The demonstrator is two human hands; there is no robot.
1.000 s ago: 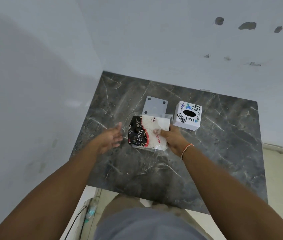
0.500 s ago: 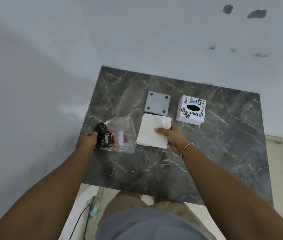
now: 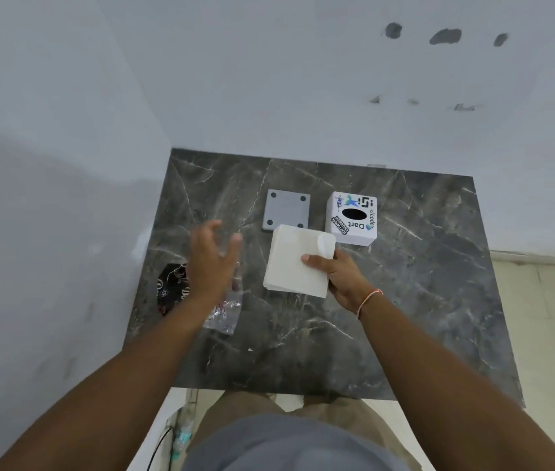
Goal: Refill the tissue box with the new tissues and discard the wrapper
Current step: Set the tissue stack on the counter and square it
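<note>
A white stack of tissues (image 3: 298, 261) is held by my right hand (image 3: 335, 275) at its right edge, thumb on top, just above the dark marble table (image 3: 405, 300). The empty clear-and-black wrapper (image 3: 174, 287) lies on the table at the left, partly hidden under my left arm. My left hand (image 3: 213, 260) hovers over it with fingers spread and holds nothing. The white tissue box (image 3: 352, 217), covered in stickers with a dark oval slot on top, stands behind the tissues to the right. Its grey base plate (image 3: 286, 210) lies flat beside it.
The table sits in a corner: one white wall runs along its left edge and another along its back. Its front edge is close to my body. Pale floor tiles show to the right of the table, and a cable and bottle on the floor below left.
My left hand has let go of the wrapper and lifted up and rightward, open. The wrapper now lies on the table at the left. My right hand still holds the tissue stack.
</note>
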